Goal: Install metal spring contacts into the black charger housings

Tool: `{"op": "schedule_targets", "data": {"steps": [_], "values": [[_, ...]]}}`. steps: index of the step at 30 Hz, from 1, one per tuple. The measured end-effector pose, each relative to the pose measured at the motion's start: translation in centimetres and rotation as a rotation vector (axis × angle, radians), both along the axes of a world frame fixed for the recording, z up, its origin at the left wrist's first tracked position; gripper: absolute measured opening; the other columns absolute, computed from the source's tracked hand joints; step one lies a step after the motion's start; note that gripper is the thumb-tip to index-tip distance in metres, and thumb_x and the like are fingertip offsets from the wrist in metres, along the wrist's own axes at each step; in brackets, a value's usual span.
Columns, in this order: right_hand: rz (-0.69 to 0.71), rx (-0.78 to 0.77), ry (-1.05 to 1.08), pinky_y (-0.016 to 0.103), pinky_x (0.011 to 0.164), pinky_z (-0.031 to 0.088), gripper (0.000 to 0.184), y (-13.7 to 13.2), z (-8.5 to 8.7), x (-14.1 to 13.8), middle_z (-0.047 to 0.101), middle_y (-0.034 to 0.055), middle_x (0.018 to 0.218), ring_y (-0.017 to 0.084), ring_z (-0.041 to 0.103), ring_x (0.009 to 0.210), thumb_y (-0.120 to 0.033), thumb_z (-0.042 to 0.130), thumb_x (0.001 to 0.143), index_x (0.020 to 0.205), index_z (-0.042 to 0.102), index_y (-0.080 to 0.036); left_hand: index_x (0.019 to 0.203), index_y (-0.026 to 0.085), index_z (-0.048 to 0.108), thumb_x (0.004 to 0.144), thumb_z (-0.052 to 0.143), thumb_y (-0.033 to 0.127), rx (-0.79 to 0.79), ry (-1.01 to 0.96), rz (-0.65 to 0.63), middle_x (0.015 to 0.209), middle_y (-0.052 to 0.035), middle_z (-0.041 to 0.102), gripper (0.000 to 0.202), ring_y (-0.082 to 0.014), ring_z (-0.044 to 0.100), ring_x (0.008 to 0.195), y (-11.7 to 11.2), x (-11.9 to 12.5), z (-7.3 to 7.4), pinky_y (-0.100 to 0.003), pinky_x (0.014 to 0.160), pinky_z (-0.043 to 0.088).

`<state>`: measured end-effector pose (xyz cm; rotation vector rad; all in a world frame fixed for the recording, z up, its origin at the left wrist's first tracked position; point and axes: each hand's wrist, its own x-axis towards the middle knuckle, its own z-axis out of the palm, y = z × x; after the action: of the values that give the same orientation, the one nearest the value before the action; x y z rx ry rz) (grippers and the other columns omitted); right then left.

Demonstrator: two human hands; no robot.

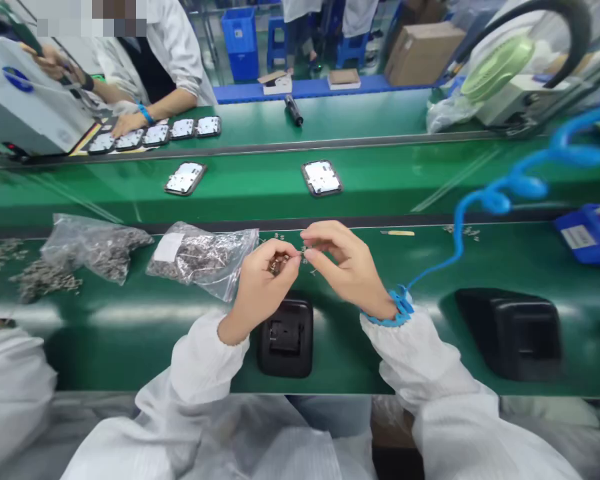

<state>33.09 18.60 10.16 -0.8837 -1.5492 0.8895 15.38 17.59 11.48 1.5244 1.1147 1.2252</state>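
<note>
My left hand [266,275] is closed, with several small metal parts [279,264] showing inside its curled fingers. Its thumb and forefinger pinch together close to the right fingertips. My right hand [344,268], wearing a blue wrist strap [399,310], is curled with thumb and fingertips around a tiny metal piece [304,251]; the exact shape is too small to make out. Just below the hands, a black plastic housing [286,339] with a recessed centre lies on the green bench [357,363]. More loose metal parts sit behind the fingertips, partly hidden.
Bags of metal parts [200,257] [100,247] and a loose pile [45,280] lie left. A black plastic cover [515,333] and blue bin [590,233] are right. A coiled blue cord [460,227] crosses there. Two panel units [185,178] [322,177] lie beyond; co-workers sit left and opposite.
</note>
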Motion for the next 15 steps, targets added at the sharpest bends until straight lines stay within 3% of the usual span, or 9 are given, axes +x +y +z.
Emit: {"op": "schedule_targets", "data": {"steps": [4, 8, 11, 13, 15], "values": [[0.138, -0.385, 0.244, 0.025, 0.057, 0.055, 0.025, 0.8, -0.3, 0.7, 0.068, 0.0009, 0.073, 0.012, 0.063, 0.061, -0.041, 0.081, 0.088, 0.096, 0.075, -0.018, 0.089, 0.021, 0.069, 0.094, 0.069, 0.025, -0.021, -0.004, -0.101, 0.086, -0.0015, 0.067, 0.006, -0.0124, 0.059, 0.072, 1.7, 0.3, -0.6, -0.025, 0.065, 0.043], [0.137, -0.467, 0.385, 0.026, 0.058, 0.057, 0.030, 1.4, -0.9, 0.4, 0.071, 0.0004, 0.074, 0.012, 0.066, 0.062, -0.040, 0.092, 0.076, 0.090, 0.074, -0.019, 0.091, 0.021, 0.070, 0.090, 0.076, 0.025, -0.119, -0.157, -0.163, 0.088, -0.0023, 0.068, 0.007, -0.0120, 0.061, 0.075, 2.3, 0.2, -0.7, -0.024, 0.067, 0.046], [-0.041, -0.163, 0.301, 0.033, 0.065, 0.063, 0.019, 0.9, -1.3, -0.3, 0.074, 0.0030, 0.080, 0.018, 0.072, 0.072, -0.035, 0.089, 0.080, 0.084, 0.075, -0.022, 0.089, 0.019, 0.067, 0.084, 0.082, 0.023, -0.358, -0.417, -0.270, 0.080, -0.0014, 0.065, 0.016, -0.0091, 0.057, 0.068, 2.3, -0.3, -0.5, -0.020, 0.062, 0.043], [-0.198, 0.207, 0.135, 0.036, 0.067, 0.065, 0.008, 0.3, -1.4, -0.4, 0.077, 0.0031, 0.084, 0.020, 0.074, 0.077, -0.027, 0.082, 0.087, 0.082, 0.077, -0.026, 0.086, 0.016, 0.064, 0.081, 0.084, 0.022, -0.603, -0.579, -0.413, 0.074, 0.0004, 0.059, 0.021, -0.0047, 0.047, 0.058, 2.4, -0.5, -0.2, -0.018, 0.056, 0.036], [-0.259, 0.526, -0.062, 0.038, 0.068, 0.065, 0.011, -0.1, -1.3, 0.0, 0.079, 0.0015, 0.089, 0.021, 0.076, 0.080, -0.023, 0.074, 0.093, 0.086, 0.078, -0.031, 0.081, 0.014, 0.060, 0.080, 0.083, 0.021, -0.770, -0.677, -0.522, 0.071, 0.0020, 0.054, 0.024, -0.0012, 0.038, 0.053, 2.5, -0.7, 0.0, -0.016, 0.053, 0.032]]}}
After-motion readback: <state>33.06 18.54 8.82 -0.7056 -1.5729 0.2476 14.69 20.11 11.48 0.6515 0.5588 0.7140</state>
